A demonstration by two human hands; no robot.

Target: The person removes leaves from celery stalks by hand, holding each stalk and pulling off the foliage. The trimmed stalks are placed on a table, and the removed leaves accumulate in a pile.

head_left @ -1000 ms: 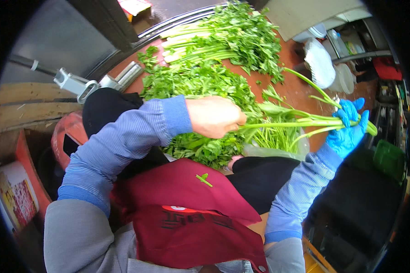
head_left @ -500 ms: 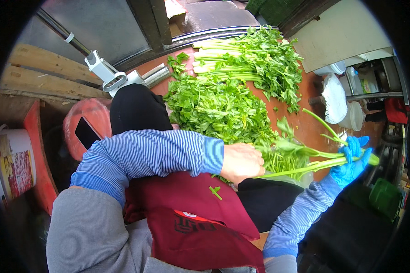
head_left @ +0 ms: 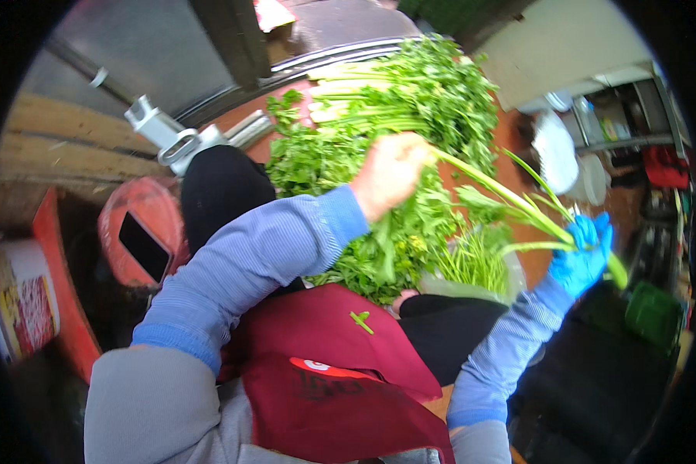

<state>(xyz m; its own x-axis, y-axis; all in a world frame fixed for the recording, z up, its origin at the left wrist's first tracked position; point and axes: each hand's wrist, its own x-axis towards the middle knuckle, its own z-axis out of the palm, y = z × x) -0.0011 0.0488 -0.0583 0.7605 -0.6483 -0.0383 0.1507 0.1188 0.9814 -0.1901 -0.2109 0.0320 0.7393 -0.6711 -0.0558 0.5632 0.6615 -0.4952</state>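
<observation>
In my right hand (head_left: 582, 255), which wears a blue glove, is a celery stalk (head_left: 510, 195) with side stems and leaves, gripped near its thick pale end. The stalk slants up and left to my bare left hand (head_left: 398, 174), whose fingers pinch its thin far end. My left hand is over a heap of loose celery leaves (head_left: 317, 158), and blurred leaves hang just beneath it. Beyond lie whole bunches of celery (head_left: 379, 97), stems to the left, leaves to the right. A clear plastic bag (head_left: 514, 278) with thin green stems sits by my right knee.
A small green sprig (head_left: 361, 322) lies on my dark red apron (head_left: 317, 348). To the left, a phone (head_left: 145, 246) rests on a red bag-covered stool (head_left: 116, 224), near a white bucket (head_left: 23, 298). A green bin (head_left: 652, 315) and a shelf rack (head_left: 626, 141) stand at right.
My left hand has moved up and away from my lap to above the leaf heap, raising the stalk's thin end. My right hand has shifted slightly left, still gripping the stalk.
</observation>
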